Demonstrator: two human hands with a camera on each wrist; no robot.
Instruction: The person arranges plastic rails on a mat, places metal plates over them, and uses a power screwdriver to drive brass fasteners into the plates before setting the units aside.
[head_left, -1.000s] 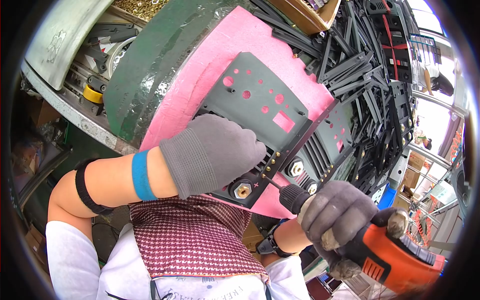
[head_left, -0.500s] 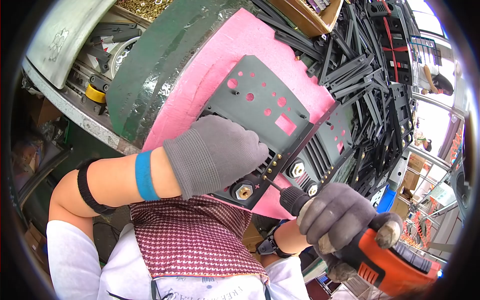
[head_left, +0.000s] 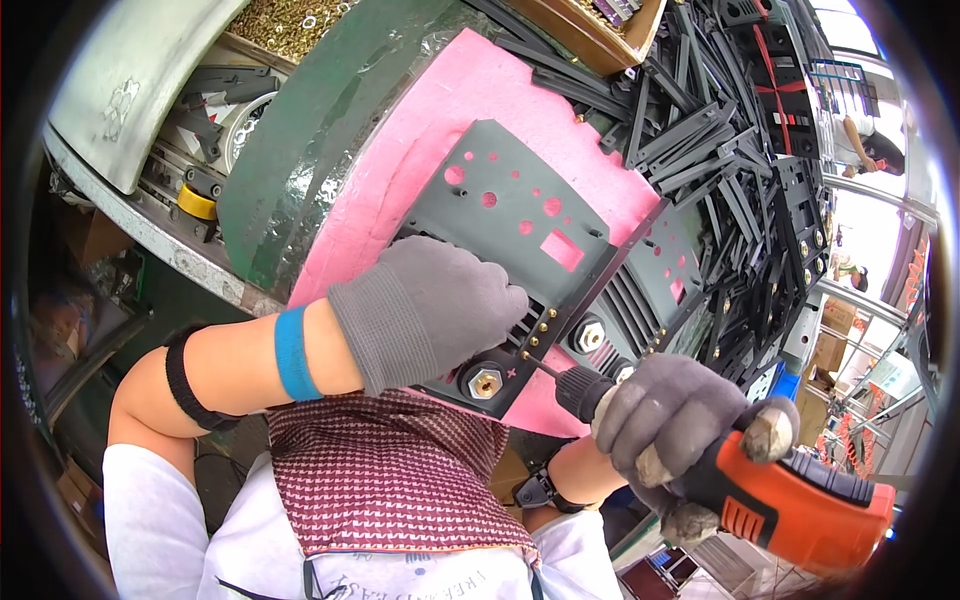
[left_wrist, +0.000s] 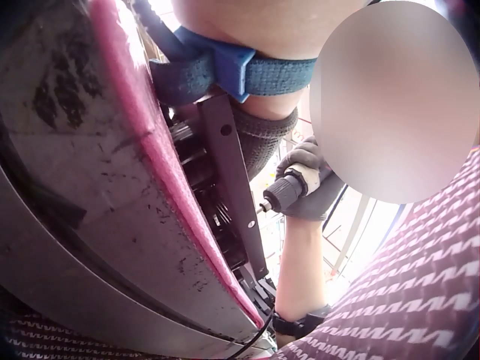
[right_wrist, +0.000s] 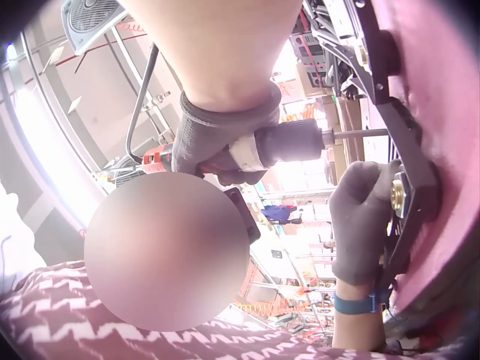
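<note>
My gloved left hand (head_left: 440, 305) grips the lower part of a dark metal panel (head_left: 505, 240) that has round holes and a square cutout. Its fingers are curled near the bent edge, where several small brass screws (head_left: 543, 327) sit; the fingertips are hidden in the head view. A large brass nut (head_left: 486, 383) on a black fitting is just below that hand. In my gloved right hand (head_left: 675, 425) is an orange and black power drill (head_left: 810, 505), fingers wrapped around it behind its black chuck (right_wrist: 296, 140). The long thin bit (right_wrist: 360, 134) reaches a brass screw on the panel's edge.
Pink foam (head_left: 400, 150) lies under the panel on a green surface (head_left: 290, 160). A second similar panel (head_left: 650, 265) is close on the right. Beyond it are piled black metal strips (head_left: 700, 140). A cardboard box (head_left: 600, 40) stands at the back, and a yellow tape roll (head_left: 197, 203) at left.
The head view shifts slightly. Both hands keep their places on the panel and drill, and the bit stays at the same screw on the edge.
</note>
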